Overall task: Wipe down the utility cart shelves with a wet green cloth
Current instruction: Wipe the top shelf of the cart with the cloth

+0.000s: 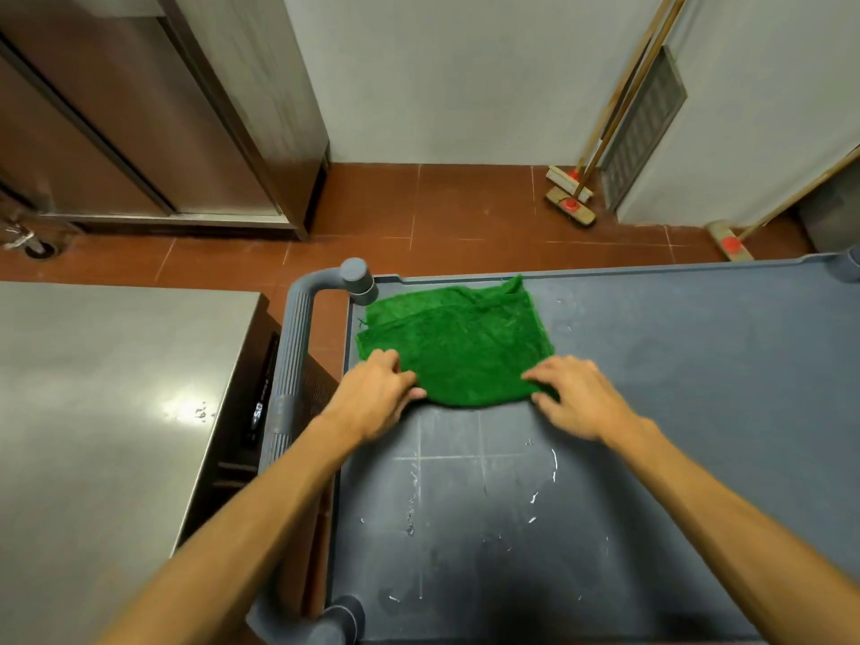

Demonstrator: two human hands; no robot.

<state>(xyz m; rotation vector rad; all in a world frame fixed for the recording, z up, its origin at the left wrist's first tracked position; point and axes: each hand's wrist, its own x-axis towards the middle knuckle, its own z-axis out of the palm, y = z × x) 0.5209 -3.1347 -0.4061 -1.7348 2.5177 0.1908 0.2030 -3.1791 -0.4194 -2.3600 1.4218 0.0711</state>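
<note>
Beyond the hands (374,395) (579,398) pinching its corners lies the green cloth (458,346).

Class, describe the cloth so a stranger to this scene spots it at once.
Start at the grey plastic cart shelf. Near its far left corner, by the ribbed handle, lies a folded green terry cloth, the only green thing around.

The left forearm (260,495) and right forearm (726,500) were bare along all their visible length, from wrist to the lower edge of view. The left hand (377,395) and right hand (579,398) were bare too.
</note>
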